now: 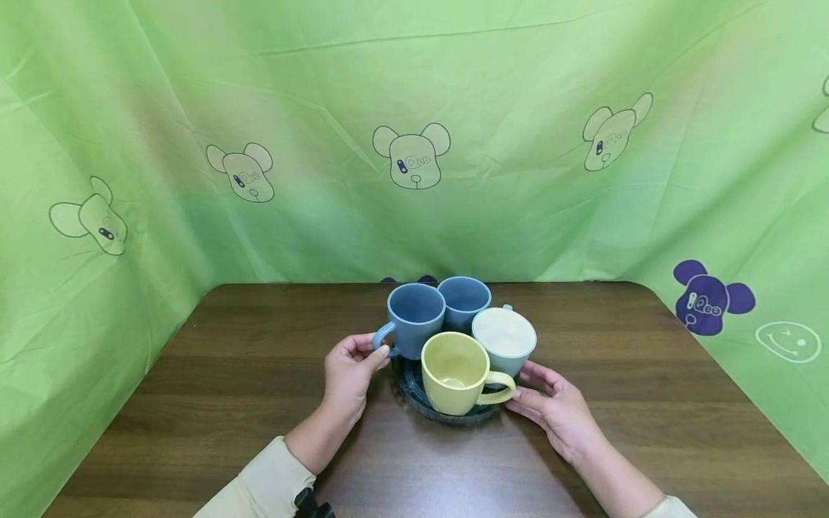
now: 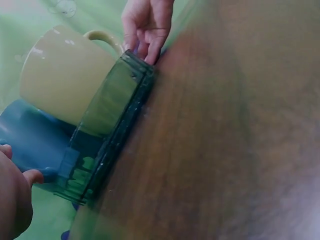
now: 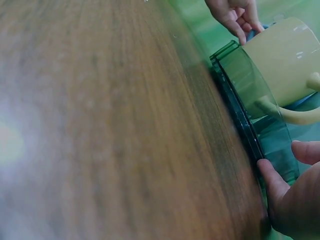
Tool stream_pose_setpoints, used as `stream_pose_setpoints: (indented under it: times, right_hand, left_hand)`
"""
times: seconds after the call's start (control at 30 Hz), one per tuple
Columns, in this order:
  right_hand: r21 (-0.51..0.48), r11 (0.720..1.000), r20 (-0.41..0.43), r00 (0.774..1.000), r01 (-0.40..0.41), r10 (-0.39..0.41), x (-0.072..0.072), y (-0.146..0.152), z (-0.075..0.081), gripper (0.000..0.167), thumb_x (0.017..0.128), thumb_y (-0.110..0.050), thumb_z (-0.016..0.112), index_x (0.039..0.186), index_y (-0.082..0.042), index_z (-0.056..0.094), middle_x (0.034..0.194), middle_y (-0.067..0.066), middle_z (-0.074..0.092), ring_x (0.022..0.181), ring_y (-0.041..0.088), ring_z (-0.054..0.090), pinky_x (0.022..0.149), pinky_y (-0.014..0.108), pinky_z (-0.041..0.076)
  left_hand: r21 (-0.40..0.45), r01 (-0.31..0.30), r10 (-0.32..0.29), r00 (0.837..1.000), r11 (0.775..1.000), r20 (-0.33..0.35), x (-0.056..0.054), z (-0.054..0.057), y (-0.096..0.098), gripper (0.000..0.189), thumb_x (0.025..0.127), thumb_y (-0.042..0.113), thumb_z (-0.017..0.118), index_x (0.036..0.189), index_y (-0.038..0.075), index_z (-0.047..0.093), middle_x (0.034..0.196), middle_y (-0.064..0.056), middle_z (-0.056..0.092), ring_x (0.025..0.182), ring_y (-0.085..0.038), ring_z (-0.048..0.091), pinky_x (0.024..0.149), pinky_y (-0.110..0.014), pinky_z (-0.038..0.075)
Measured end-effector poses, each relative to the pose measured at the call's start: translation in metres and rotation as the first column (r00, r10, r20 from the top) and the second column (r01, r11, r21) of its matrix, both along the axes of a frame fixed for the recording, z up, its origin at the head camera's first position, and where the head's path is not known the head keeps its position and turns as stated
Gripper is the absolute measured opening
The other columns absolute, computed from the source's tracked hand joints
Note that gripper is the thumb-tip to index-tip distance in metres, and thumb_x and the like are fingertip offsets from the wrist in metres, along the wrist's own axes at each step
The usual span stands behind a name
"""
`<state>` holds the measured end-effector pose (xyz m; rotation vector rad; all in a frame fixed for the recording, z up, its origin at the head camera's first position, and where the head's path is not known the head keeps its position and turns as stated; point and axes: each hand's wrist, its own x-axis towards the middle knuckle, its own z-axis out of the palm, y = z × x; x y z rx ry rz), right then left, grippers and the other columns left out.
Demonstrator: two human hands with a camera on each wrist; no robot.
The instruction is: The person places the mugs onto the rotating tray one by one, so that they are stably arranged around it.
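Note:
A round, see-through green tray (image 1: 414, 403) bears several mugs. On it stand a yellow mug (image 1: 453, 378) in front, a pale mint mug (image 1: 508, 345) at the right and two blue mugs at the back. My left hand (image 1: 350, 374) pinches the handle of the left blue mug (image 1: 414, 327), beside the tray's rim. At the opposite side my right hand (image 1: 557, 410) grips the tray's edge, close to the yellow mug's handle. In the right wrist view one of its fingers (image 3: 272, 177) lies low against the tray's side (image 3: 240, 115).
The tray stands on a brown wooden table (image 1: 259, 374), toward its back edge. Behind it hangs a green cloth (image 1: 324, 230) printed with bear heads. The second blue mug (image 1: 464, 302) is at the back of the group.

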<state>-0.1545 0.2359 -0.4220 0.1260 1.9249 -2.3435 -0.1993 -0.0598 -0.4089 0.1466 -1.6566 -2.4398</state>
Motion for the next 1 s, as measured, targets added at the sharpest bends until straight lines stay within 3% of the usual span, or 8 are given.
stream_pose_setpoints:
  times: [0.17, 0.27, 0.4, 0.53, 0.8, 1.0]
  right_hand:
    - [0.009, 1.000, 0.008, 1.000, 0.007, -0.007, 0.000, -0.001, 0.001, 0.067, 0.088, 0.011, 0.059, 0.144, 0.016, 0.021, 0.125, 0.018, 0.042, 0.091, 0.018, 0.067, 0.088, 0.037, 0.057]
    - [0.012, 1.000, 0.010, 1.000, 0.010, -0.010, 0.000, -0.001, 0.001, 0.068, 0.088, 0.011, 0.059, 0.144, 0.015, 0.021, 0.126, 0.019, 0.041, 0.091, 0.017, 0.067, 0.088, 0.036, 0.057]
    - [0.016, 1.000, 0.015, 1.000, 0.014, -0.014, 0.001, -0.002, 0.000, 0.068, 0.088, 0.011, 0.060, 0.144, 0.014, 0.022, 0.126, 0.020, 0.040, 0.090, 0.017, 0.067, 0.088, 0.036, 0.057]
    - [0.015, 1.000, 0.021, 1.000, 0.016, -0.016, 0.002, -0.002, 0.000, 0.069, 0.088, 0.011, 0.059, 0.145, 0.014, 0.021, 0.126, 0.019, 0.040, 0.089, 0.017, 0.067, 0.088, 0.036, 0.057]
    - [0.023, 1.000, 0.014, 1.000, 0.008, -0.008, 0.003, -0.002, 0.000, 0.070, 0.087, 0.012, 0.060, 0.145, 0.015, 0.020, 0.126, 0.020, 0.038, 0.089, 0.015, 0.066, 0.087, 0.036, 0.057]
    - [0.035, 0.999, 0.010, 1.000, 0.005, -0.006, 0.000, -0.003, 0.000, 0.070, 0.086, 0.013, 0.060, 0.145, 0.015, 0.021, 0.126, 0.020, 0.038, 0.088, 0.015, 0.065, 0.087, 0.036, 0.057]
  left_hand:
    - [-0.048, 0.018, -0.017, 1.000, 0.999, 0.012, 0.002, -0.006, 0.001, 0.020, 0.077, -0.021, 0.069, 0.094, -0.014, 0.062, 0.079, -0.008, 0.064, 0.073, -0.014, 0.065, 0.068, -0.028, 0.061]
    - [-0.157, 0.006, -0.008, 1.000, 0.988, -0.011, 0.002, -0.008, -0.001, 0.021, 0.075, -0.016, 0.074, 0.093, -0.013, 0.063, 0.080, -0.010, 0.066, 0.072, -0.014, 0.064, 0.068, -0.025, 0.060]
    - [-0.328, 0.021, -0.037, 0.998, 0.945, -0.042, 0.002, -0.012, -0.002, 0.022, 0.071, -0.009, 0.081, 0.085, -0.008, 0.065, 0.079, -0.012, 0.069, 0.072, -0.013, 0.065, 0.067, -0.020, 0.058]
    - [-0.432, 0.087, -0.110, 0.994, 0.898, -0.029, 0.004, -0.016, -0.001, 0.023, 0.068, -0.005, 0.084, 0.079, -0.003, 0.064, 0.077, -0.011, 0.070, 0.072, -0.015, 0.069, 0.065, -0.021, 0.058]
    - [-0.524, 0.138, -0.144, 0.989, 0.840, 0.029, 0.004, -0.014, 0.001, 0.027, 0.066, 0.003, 0.089, 0.077, 0.001, 0.064, 0.072, -0.002, 0.066, 0.069, -0.015, 0.065, 0.061, -0.025, 0.058]
    - [-0.553, 0.131, -0.139, 0.990, 0.823, 0.029, 0.003, -0.012, 0.002, 0.028, 0.065, 0.005, 0.090, 0.077, 0.003, 0.065, 0.072, -0.002, 0.066, 0.068, -0.014, 0.066, 0.061, -0.025, 0.058]
